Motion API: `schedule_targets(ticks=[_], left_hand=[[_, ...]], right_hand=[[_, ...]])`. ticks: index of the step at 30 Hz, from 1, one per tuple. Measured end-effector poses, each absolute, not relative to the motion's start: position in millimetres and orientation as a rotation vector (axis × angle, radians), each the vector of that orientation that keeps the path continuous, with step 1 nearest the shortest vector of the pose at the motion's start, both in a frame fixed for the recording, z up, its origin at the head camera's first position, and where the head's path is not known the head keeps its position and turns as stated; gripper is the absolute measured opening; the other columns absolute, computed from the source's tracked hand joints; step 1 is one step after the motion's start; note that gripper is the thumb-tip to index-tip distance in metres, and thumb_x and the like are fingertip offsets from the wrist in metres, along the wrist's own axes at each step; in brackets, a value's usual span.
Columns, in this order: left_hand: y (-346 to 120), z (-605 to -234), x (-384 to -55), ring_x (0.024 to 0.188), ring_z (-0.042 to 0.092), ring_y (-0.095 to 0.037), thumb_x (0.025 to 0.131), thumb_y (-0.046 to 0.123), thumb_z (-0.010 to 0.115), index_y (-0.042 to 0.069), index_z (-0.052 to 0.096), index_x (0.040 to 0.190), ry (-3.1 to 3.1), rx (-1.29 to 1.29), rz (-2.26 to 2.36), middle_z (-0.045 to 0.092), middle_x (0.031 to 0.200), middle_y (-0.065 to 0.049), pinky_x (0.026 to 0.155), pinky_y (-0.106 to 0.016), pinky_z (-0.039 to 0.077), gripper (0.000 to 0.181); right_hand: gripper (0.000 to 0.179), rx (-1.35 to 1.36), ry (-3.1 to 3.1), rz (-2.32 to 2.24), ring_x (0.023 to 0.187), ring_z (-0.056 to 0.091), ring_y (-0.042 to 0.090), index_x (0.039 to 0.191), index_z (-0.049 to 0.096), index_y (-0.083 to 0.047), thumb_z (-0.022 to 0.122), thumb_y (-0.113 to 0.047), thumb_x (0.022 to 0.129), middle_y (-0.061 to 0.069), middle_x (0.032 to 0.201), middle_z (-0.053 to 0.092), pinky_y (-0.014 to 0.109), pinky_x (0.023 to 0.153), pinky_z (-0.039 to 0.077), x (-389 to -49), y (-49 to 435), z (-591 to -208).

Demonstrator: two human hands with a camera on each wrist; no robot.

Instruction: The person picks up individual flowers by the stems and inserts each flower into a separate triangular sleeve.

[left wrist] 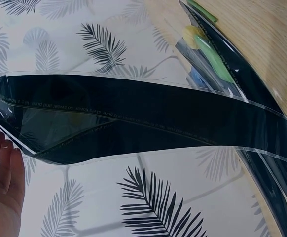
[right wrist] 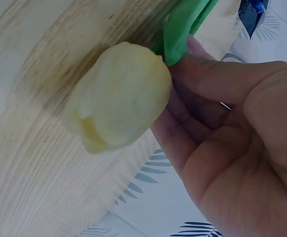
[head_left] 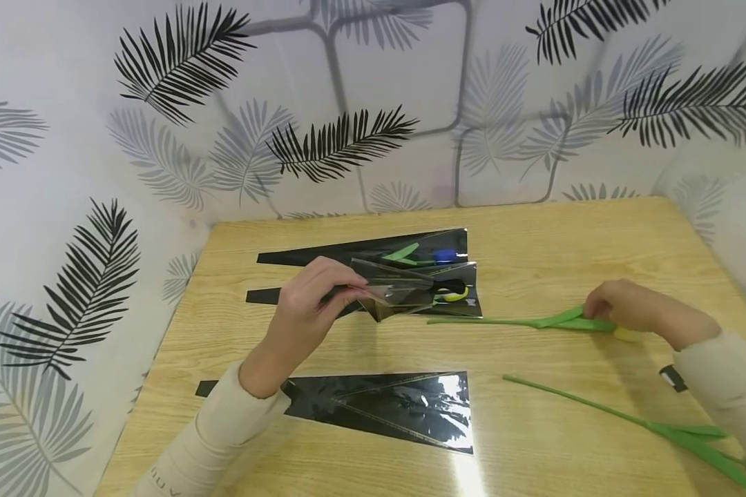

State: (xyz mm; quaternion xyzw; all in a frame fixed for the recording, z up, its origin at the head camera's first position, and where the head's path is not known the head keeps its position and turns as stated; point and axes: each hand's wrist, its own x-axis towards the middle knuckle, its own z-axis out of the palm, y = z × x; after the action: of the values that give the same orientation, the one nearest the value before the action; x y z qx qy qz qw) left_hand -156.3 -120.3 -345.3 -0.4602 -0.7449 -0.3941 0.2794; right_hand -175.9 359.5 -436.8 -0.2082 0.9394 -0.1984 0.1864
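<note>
My left hand (head_left: 313, 304) pinches the wide end of a black and clear flower sleeve (left wrist: 133, 113), holding it above the table with its mouth parted. Printed lettering runs along the sleeve in the left wrist view. Over on the right, my right hand (head_left: 630, 310) grips a yellow tulip (right wrist: 124, 94) just below its bloom, thumb and fingers around the green leaves. The tulip's stem (head_left: 491, 321) points left toward the sleeve. Nearer the front lies another tulip (head_left: 584, 400), its bloom hidden by my right arm.
Behind the left hand lie two sleeves with flowers inside, one with a blue bloom (head_left: 445, 256) and one with a yellow bloom (head_left: 455, 295). A flat black sleeve (head_left: 404, 407) rests toward the front of the wooden table (head_left: 534, 248). Leaf-patterned cloth (head_left: 404, 172) borders the back.
</note>
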Motion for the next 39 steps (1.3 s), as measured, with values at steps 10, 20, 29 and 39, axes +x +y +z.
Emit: schedule_targets(ticks=[10, 20, 29, 39], left_hand=[[-121, -348, -158, 0.087, 0.059, -0.017, 0.077, 0.001, 0.073, 0.003, 0.066, 0.094, -2.015, -1.228, -1.065, 0.064, 0.091, -0.005, 0.077, -0.023, 0.049, 0.019], [-125, -350, -161, 0.091, 0.058, -0.017, 0.076, 0.002, 0.073, 0.004, 0.065, 0.096, -2.056, -1.226, -1.012, 0.063, 0.093, -0.004, 0.08, -0.023, 0.048, 0.022], [-129, -353, -162, 0.092, 0.056, -0.014, 0.082, 0.013, 0.071, 0.007, 0.066, 0.098, -2.182, -1.245, -0.757, 0.062, 0.095, -0.001, 0.08, -0.021, 0.047, 0.017], [-135, -357, -164, 0.092, 0.055, -0.013, 0.086, 0.016, 0.067, 0.009, 0.065, 0.099, -2.317, -1.219, -0.529, 0.06, 0.097, 0.0, 0.079, -0.023, 0.048, 0.015]], right_hand=[[0.014, -0.675, 2.599, -0.607, 0.082, 0.062, 0.017, 0.088, 0.068, -0.008, 0.065, 0.004, 0.081, -0.001, 0.09, 0.066, 0.03, 0.07, 0.052, -170, 350, -443], [0.018, -0.713, 2.706, -0.576, 0.086, 0.063, 0.026, 0.088, 0.069, -0.008, 0.061, 0.008, 0.084, 0.002, 0.09, 0.067, 0.036, 0.071, 0.053, -157, 338, -450], [0.019, -0.803, 2.882, -0.491, 0.084, 0.063, 0.024, 0.093, 0.067, -0.007, 0.068, 0.005, 0.079, 0.001, 0.092, 0.066, 0.032, 0.068, 0.053, -145, 339, -431], [0.032, -0.881, 3.177, -0.491, 0.074, 0.062, 0.008, 0.091, 0.067, -0.009, 0.075, 0.01, 0.068, -0.002, 0.087, 0.066, 0.016, 0.061, 0.05, -127, 367, -396]])
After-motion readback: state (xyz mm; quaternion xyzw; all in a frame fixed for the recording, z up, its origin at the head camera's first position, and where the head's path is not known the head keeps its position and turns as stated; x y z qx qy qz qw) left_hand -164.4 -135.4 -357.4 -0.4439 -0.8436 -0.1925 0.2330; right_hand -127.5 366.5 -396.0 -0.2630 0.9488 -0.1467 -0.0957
